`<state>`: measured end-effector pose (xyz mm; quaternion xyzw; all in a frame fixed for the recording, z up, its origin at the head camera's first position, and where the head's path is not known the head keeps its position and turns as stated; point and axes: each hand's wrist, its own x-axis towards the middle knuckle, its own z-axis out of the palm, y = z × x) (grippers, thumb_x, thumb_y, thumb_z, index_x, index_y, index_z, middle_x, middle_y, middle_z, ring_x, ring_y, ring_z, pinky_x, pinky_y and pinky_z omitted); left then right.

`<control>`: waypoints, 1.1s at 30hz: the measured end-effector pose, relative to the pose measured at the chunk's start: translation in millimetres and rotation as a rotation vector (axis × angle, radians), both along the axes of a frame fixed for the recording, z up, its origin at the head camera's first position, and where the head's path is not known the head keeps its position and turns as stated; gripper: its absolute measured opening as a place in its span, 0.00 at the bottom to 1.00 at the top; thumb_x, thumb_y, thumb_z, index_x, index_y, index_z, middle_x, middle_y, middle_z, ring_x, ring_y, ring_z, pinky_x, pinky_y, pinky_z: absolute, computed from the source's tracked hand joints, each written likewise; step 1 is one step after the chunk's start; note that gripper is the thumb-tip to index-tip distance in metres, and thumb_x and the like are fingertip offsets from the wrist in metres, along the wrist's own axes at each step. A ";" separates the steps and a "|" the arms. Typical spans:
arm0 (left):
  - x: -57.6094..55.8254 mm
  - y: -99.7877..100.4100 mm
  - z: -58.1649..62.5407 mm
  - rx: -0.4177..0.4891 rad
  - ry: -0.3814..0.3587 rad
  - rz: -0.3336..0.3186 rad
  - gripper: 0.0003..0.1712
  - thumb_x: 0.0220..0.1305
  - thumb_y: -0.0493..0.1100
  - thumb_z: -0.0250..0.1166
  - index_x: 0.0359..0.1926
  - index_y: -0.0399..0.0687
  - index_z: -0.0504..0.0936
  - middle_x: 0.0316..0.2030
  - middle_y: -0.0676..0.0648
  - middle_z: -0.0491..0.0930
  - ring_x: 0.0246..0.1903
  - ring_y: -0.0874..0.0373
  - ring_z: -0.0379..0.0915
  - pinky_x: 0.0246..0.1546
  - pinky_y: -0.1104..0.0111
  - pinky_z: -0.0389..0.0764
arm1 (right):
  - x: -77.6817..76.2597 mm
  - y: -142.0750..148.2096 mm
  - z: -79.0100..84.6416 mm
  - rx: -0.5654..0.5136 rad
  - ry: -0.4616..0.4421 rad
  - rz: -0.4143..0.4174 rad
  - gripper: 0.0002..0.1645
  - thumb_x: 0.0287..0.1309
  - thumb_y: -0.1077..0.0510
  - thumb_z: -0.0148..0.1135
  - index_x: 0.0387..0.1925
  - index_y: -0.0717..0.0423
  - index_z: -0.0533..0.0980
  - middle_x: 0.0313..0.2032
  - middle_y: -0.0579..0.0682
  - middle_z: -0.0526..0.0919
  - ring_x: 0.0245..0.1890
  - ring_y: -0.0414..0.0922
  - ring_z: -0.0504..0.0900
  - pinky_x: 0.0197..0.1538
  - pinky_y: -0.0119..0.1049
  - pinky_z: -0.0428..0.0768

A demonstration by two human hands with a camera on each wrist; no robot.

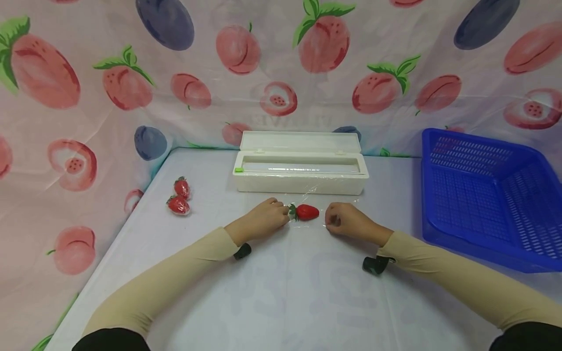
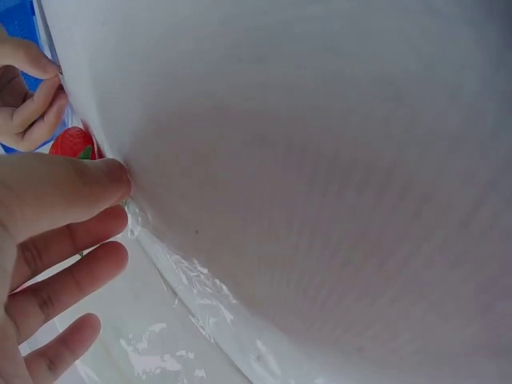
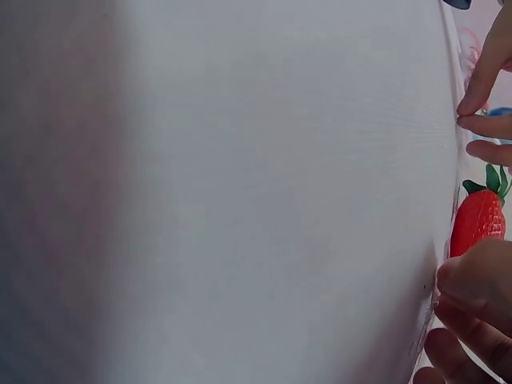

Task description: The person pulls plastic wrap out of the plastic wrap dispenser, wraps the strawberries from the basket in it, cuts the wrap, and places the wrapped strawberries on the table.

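A red strawberry point(image 1: 307, 212) with green leaves lies between the two hands on a sheet of clear cling film point(image 1: 309, 224). My left hand point(image 1: 263, 218) pinches the film's near edge between thumb and index finger, close to the leafy end, its other fingers loosely spread. Beyond the strawberry's tip, my right hand point(image 1: 351, 222) pinches the same edge, with the remaining fingers curled. In the right wrist view, the strawberry point(image 3: 480, 218) shows just past the right thumb. Behind the film stands a white cling film dispenser point(image 1: 300, 184), its lid raised.
Two film-wrapped strawberries point(image 1: 178, 204) lie together on the left of the white-covered table point(image 1: 281, 302). A blue plastic basket point(image 1: 491, 256) stands on the right. Fruit-printed cloth point(image 1: 193, 122) hangs behind the table.
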<state>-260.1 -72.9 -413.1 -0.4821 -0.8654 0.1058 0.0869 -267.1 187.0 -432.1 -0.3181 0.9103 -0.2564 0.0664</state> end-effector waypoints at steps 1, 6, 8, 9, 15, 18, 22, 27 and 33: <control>0.1 -0.4 -0.2 -0.001 -0.003 0.002 0.05 0.59 0.43 0.64 0.34 0.51 0.85 0.35 0.52 0.83 0.39 0.57 0.78 0.49 0.64 0.75 | 0.4 0.0 0.3 0.002 0.000 0.001 0.09 0.46 0.67 0.66 0.20 0.51 0.77 0.26 0.44 0.77 0.29 0.38 0.72 0.33 0.28 0.75; 1.3 -3.7 1.6 0.026 -0.021 0.007 0.04 0.60 0.41 0.63 0.34 0.50 0.85 0.34 0.52 0.83 0.38 0.57 0.78 0.50 0.63 0.75 | 1.8 1.1 2.0 0.004 0.007 0.005 0.08 0.46 0.66 0.64 0.22 0.50 0.76 0.25 0.42 0.77 0.29 0.38 0.73 0.35 0.30 0.76; 1.6 -5.2 2.6 0.039 -0.027 0.011 0.04 0.60 0.41 0.63 0.34 0.50 0.84 0.34 0.51 0.83 0.38 0.57 0.78 0.50 0.63 0.75 | 1.9 1.8 2.7 -0.003 0.008 0.007 0.08 0.46 0.66 0.64 0.23 0.50 0.75 0.25 0.41 0.77 0.30 0.38 0.73 0.37 0.30 0.77; 1.6 -5.8 3.0 0.045 -0.030 0.012 0.04 0.60 0.41 0.63 0.34 0.49 0.84 0.34 0.51 0.83 0.38 0.57 0.78 0.50 0.63 0.75 | 1.9 2.1 3.1 -0.008 0.010 0.011 0.08 0.46 0.66 0.64 0.23 0.50 0.75 0.25 0.41 0.77 0.31 0.38 0.74 0.37 0.31 0.77; 1.4 -8.2 3.2 0.059 -0.044 0.010 0.05 0.61 0.42 0.63 0.36 0.48 0.83 0.35 0.51 0.83 0.39 0.56 0.78 0.51 0.62 0.75 | 1.0 2.5 4.6 -0.052 0.019 0.050 0.07 0.47 0.66 0.63 0.24 0.51 0.75 0.31 0.44 0.80 0.35 0.40 0.76 0.40 0.33 0.78; 1.7 -8.7 4.0 0.066 -0.034 0.012 0.05 0.61 0.42 0.63 0.36 0.47 0.83 0.34 0.51 0.83 0.39 0.56 0.79 0.51 0.62 0.75 | 0.3 1.9 3.5 -0.061 0.042 0.071 0.08 0.47 0.66 0.64 0.23 0.50 0.75 0.38 0.47 0.83 0.41 0.43 0.79 0.43 0.36 0.79; 1.8 -9.6 5.9 0.083 -0.027 0.026 0.05 0.60 0.41 0.63 0.35 0.46 0.82 0.33 0.51 0.82 0.39 0.55 0.79 0.51 0.61 0.76 | -1.4 2.3 2.1 -0.085 0.065 0.089 0.07 0.48 0.66 0.64 0.29 0.52 0.78 0.42 0.48 0.84 0.42 0.43 0.80 0.44 0.37 0.80; 1.7 -11.6 8.4 0.109 -0.032 0.032 0.04 0.59 0.41 0.63 0.35 0.46 0.81 0.32 0.51 0.82 0.38 0.55 0.78 0.51 0.61 0.76 | -3.7 3.1 2.6 -0.143 0.062 0.106 0.08 0.47 0.67 0.64 0.30 0.52 0.76 0.44 0.50 0.84 0.41 0.43 0.80 0.45 0.39 0.81; 1.9 -12.9 10.0 0.130 -0.032 0.029 0.04 0.59 0.41 0.64 0.34 0.46 0.81 0.31 0.50 0.81 0.37 0.54 0.78 0.50 0.60 0.75 | -6.9 3.5 2.7 -0.169 0.014 0.125 0.11 0.48 0.69 0.62 0.25 0.50 0.71 0.49 0.53 0.83 0.47 0.46 0.81 0.47 0.41 0.81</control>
